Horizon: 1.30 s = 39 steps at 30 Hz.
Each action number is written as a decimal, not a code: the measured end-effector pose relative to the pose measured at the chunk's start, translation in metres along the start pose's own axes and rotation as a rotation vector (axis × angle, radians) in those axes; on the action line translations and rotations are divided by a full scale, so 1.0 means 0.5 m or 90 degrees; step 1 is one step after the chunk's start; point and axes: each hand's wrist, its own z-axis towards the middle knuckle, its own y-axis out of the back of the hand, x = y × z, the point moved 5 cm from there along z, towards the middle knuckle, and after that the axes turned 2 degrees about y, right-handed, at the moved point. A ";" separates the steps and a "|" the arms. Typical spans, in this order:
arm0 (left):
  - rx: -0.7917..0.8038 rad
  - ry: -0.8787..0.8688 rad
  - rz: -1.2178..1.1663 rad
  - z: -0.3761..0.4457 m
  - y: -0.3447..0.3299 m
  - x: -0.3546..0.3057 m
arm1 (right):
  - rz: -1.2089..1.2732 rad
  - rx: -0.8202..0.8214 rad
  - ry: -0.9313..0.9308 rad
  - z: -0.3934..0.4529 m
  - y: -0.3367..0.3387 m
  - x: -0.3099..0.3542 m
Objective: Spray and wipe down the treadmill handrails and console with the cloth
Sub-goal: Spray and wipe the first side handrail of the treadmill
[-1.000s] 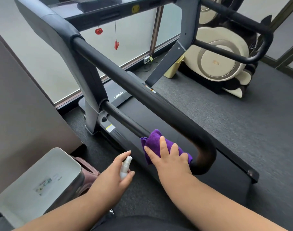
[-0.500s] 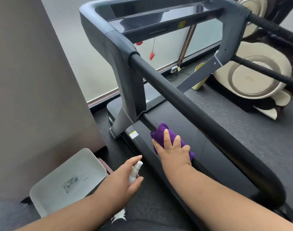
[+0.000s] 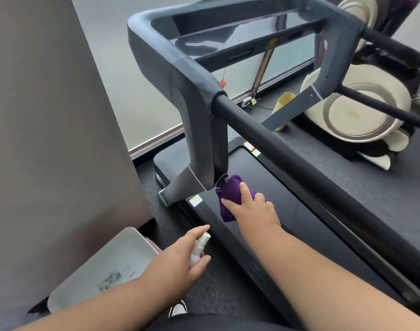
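On a dark gym floor (image 3: 228, 287), our right hand (image 3: 252, 207) clamps the purple cloth (image 3: 230, 197) around the treadmill's lower rail; our left hand (image 3: 180, 261) grips the spray bottle (image 3: 199, 248). The bunched cloth may miss the joint.

Fuzzy purple cloth (image 3: 230, 197), matt black handrail (image 3: 288, 149), glossy console (image 3: 240, 39), white plastic spray bottle (image 3: 198, 249).

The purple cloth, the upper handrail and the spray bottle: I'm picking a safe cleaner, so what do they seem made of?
Purple cloth: soft, fuzzy fabric, likely microfiber; it bunches under the right hand.
Upper handrail: matte black, no glare, perhaps foam or rubber sleeve over a tube.
Spray bottle, held by the left hand: whitish, likely plastic.
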 end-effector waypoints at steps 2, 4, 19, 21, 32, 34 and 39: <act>0.025 -0.022 -0.006 0.014 -0.003 -0.016 | 0.002 -0.012 -0.018 -0.053 -0.021 -0.026; 0.044 -0.042 -0.008 0.024 -0.002 -0.028 | -0.022 -0.013 -0.022 -0.097 -0.044 -0.041; 0.012 -0.023 0.006 0.006 0.061 0.015 | 0.052 0.032 -0.010 0.070 0.055 0.028; 0.014 -0.024 0.007 0.007 0.058 0.009 | 0.065 0.005 -0.006 0.058 0.049 0.018; 0.103 -0.138 0.038 0.060 -0.023 -0.096 | 0.208 -0.075 -0.126 -0.200 -0.055 -0.122; 0.132 -0.158 0.038 0.070 -0.047 -0.114 | 0.203 -0.070 -0.168 -0.254 -0.069 -0.134; 0.188 -0.213 0.051 0.080 -0.098 -0.146 | 0.199 -0.034 -0.253 -0.343 -0.055 -0.154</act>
